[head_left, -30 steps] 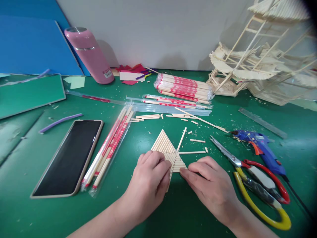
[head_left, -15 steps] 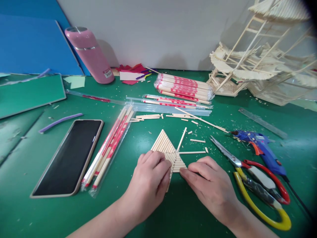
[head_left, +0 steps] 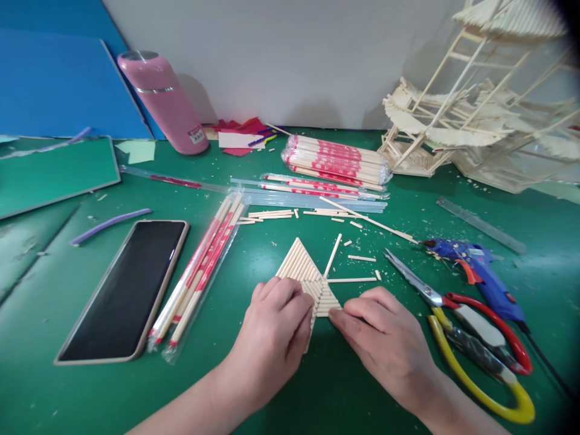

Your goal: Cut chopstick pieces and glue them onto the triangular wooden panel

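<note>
Green tabletop (head_left: pixel 90 399) is spreading under a wooden-stick fan (head_left: pixel 310 279) running near to far, tip pointing away. Left hand (head_left: pixel 274 320) is clutching its left side; right hand (head_left: pixel 385 332) is pinching its right corner.

Stick panel (head_left: pixel 298 261) is pale cream, with stripy ribbing that changes direction from wedge to wedge. Tabletop's (head_left: pixel 254 254) green. Bundled chopsticks (head_left: pixel 338 160) are cream with red bands with little pale marks. Glue gun's (head_left: pixel 489 275) blue with an orange trigger (head_left: pixel 469 272), scissors (head_left: pixel 437 298) have one red and one yellow handle, vacuum flask's (head_left: pixel 165 106) pink.
</note>
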Available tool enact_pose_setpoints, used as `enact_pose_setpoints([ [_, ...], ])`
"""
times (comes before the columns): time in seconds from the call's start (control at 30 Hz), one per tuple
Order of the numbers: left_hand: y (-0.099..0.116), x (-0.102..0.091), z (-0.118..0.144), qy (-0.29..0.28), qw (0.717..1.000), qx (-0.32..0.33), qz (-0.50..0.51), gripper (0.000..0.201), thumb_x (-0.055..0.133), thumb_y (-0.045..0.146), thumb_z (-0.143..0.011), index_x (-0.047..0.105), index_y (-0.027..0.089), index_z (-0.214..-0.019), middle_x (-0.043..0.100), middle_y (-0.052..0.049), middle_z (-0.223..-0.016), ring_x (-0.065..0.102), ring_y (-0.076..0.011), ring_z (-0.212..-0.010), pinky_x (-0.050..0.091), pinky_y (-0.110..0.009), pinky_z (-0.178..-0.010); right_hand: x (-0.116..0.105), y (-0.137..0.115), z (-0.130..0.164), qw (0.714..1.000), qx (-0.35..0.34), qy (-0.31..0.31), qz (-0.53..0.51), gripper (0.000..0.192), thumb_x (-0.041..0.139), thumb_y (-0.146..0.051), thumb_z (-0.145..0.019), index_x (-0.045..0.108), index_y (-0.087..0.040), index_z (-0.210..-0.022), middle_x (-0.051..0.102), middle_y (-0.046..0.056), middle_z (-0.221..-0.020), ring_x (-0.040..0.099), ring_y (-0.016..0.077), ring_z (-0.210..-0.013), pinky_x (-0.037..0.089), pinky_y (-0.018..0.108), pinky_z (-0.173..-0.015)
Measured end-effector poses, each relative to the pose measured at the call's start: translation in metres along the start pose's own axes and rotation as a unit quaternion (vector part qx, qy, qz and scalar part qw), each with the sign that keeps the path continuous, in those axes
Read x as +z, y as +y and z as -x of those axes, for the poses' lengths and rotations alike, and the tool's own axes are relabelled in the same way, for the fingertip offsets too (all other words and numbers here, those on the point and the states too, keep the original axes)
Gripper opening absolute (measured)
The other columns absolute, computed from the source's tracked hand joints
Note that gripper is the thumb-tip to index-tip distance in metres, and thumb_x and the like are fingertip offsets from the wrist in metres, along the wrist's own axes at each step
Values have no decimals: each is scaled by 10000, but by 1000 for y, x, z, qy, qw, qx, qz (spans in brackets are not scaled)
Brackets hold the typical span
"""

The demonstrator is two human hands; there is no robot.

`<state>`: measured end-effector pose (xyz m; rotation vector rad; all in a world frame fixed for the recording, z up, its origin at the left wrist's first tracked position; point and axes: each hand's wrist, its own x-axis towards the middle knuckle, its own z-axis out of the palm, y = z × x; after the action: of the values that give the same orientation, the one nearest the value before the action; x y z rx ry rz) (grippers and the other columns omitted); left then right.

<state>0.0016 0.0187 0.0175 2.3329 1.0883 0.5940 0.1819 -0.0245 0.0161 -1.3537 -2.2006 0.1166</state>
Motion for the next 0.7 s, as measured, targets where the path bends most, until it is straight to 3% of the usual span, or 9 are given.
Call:
enact_pose_setpoints([
  [0.7, 1, 1, 0, 0, 1000, -3, 17, 215, 380, 135, -857, 591, 170, -840, 531, -58, -800, 444, -190, -728, 316, -346, -630, 1, -2, 0, 1000, 10, 1, -26, 141, 565, -85, -792, 667, -145, -868, 633, 37, -732, 467, 141, -686, 410, 268, -568],
])
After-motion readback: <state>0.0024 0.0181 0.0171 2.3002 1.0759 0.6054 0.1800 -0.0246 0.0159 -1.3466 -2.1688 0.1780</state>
